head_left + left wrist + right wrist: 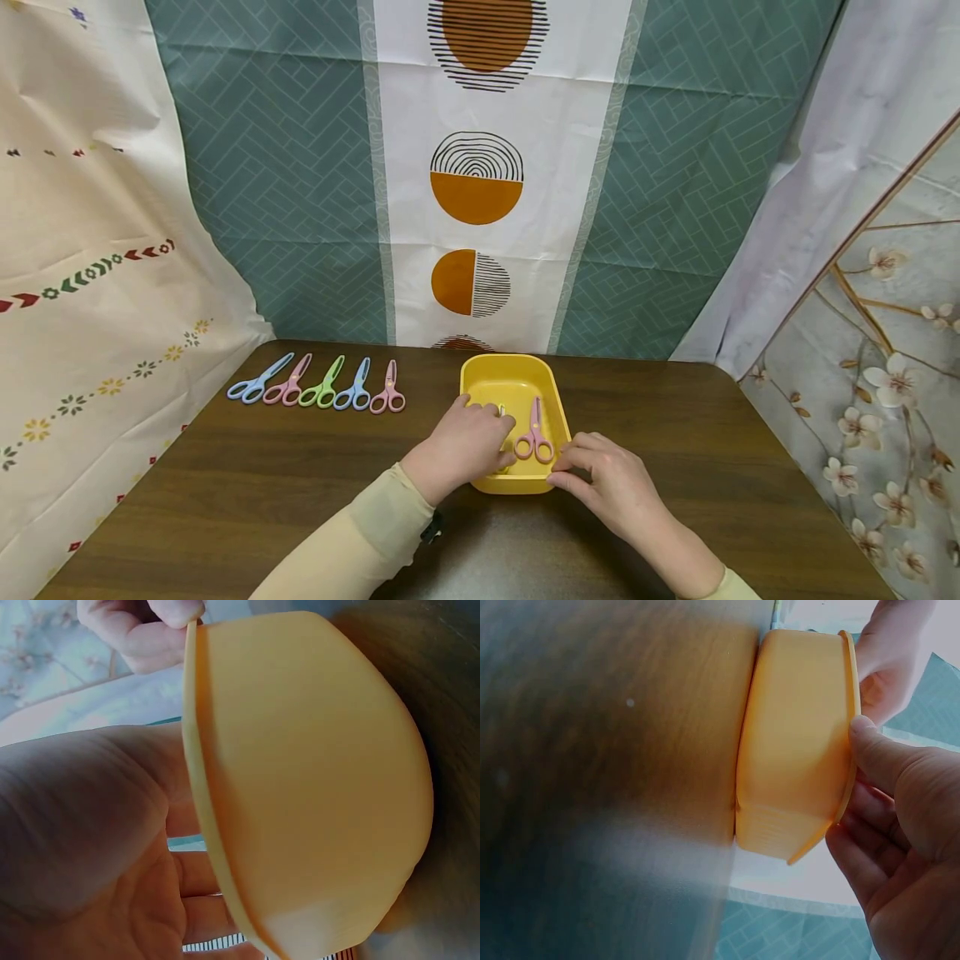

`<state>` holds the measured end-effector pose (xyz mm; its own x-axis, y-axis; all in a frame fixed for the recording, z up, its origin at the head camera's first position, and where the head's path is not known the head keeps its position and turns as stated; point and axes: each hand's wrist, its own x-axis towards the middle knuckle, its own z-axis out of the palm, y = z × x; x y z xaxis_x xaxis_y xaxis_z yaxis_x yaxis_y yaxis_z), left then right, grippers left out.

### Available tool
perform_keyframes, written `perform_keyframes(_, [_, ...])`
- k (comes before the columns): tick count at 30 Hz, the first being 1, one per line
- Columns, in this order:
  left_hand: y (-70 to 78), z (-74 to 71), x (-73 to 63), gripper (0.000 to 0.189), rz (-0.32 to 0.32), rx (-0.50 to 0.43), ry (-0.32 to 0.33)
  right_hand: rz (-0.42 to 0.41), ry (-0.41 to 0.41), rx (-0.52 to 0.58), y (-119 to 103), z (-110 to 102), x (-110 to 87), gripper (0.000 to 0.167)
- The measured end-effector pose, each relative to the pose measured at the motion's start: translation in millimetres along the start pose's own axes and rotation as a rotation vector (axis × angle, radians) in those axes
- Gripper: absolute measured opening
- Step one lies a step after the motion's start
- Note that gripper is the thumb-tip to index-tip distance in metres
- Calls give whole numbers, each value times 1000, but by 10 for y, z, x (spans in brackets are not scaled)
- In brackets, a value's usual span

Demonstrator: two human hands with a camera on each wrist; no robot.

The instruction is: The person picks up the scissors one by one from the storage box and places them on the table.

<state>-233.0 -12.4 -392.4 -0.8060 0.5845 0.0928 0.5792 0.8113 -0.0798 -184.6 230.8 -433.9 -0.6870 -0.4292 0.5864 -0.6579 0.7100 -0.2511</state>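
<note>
A yellow plastic tray [555,392] sits on the table, with pink scissors [535,437] lying inside, blades pointing away. My left hand [468,442] reaches over the tray's left wall. Below it, another pair of scissors [502,410] is mostly covered; only a tip and a bit of yellow handle show. Whether the left fingers grip that pair is hidden, and in the left wrist view the tray wall [315,772] blocks the fingertips. With thumb and fingers, my right hand [611,483] holds the tray's rim at the near right corner; the thumb [877,742] rests on the rim.
Several scissors stand apart in a row at the table's back left: large blue ones [255,385], pink, green [322,387], blue and pink [387,392]. Patterned cloths [315,208] hang behind the dark wooden table [300,483] and along both sides.
</note>
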Motion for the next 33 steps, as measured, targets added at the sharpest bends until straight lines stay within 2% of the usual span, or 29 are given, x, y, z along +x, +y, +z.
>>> perform_keyframes(8, [24,24,52,46,-2,0,-64,8,-17,1,9,4,-1,25])
perform_keyframes(24, [16,77,106,51,8,65,-93,-6,-1,-8,14,8,-8,25])
perform_keyframes(33, [15,109,120,53,-26,55,-116,5,-23,1,14,10,-2,24])
